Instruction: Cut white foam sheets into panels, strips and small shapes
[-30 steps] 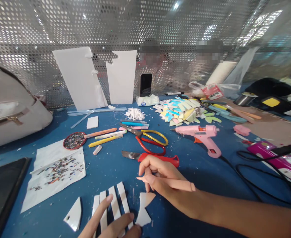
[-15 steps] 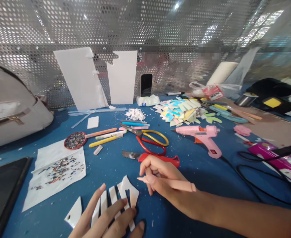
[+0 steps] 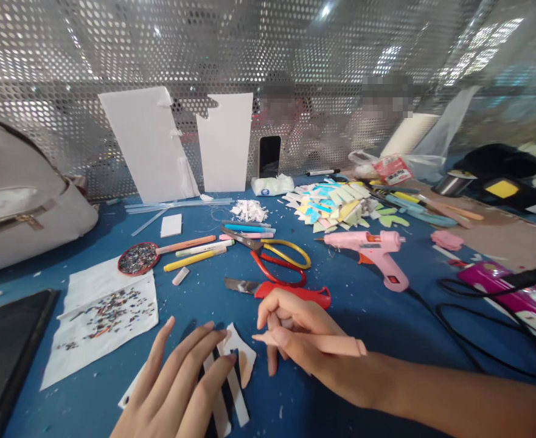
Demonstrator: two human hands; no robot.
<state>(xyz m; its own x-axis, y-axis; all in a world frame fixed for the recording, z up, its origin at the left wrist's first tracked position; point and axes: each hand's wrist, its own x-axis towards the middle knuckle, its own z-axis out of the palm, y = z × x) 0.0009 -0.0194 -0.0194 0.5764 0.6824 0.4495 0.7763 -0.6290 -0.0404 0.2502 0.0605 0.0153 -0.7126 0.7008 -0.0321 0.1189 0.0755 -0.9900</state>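
Note:
My left hand (image 3: 180, 383) lies with fingers spread over several cut white pieces at the front of the table. White strips (image 3: 236, 395) and a pointed white piece (image 3: 240, 359), part of it coloured peach, show beside its fingertips; the rest is hidden beneath the hand. A corner of another white piece (image 3: 133, 386) peeks out at its left. To the right, my right hand (image 3: 290, 331) is closed around a peach marker pen (image 3: 331, 344), its tip pointing left toward the white pieces. Red-handled scissors (image 3: 290, 292) lie just behind this hand.
A pink glue gun (image 3: 368, 243) with a black cable lies right. Red-and-yellow scissors (image 3: 281, 258), a yellow marker (image 3: 194, 258) and a pile of coloured scraps (image 3: 336, 204) are farther back. Left are a phone (image 3: 7, 359) and paper with dark bits (image 3: 112, 316). White boards (image 3: 149, 146) stand behind.
My left hand has slid up and left across the white strips and covers more of them. The right hand has barely moved, with the marker still in it.

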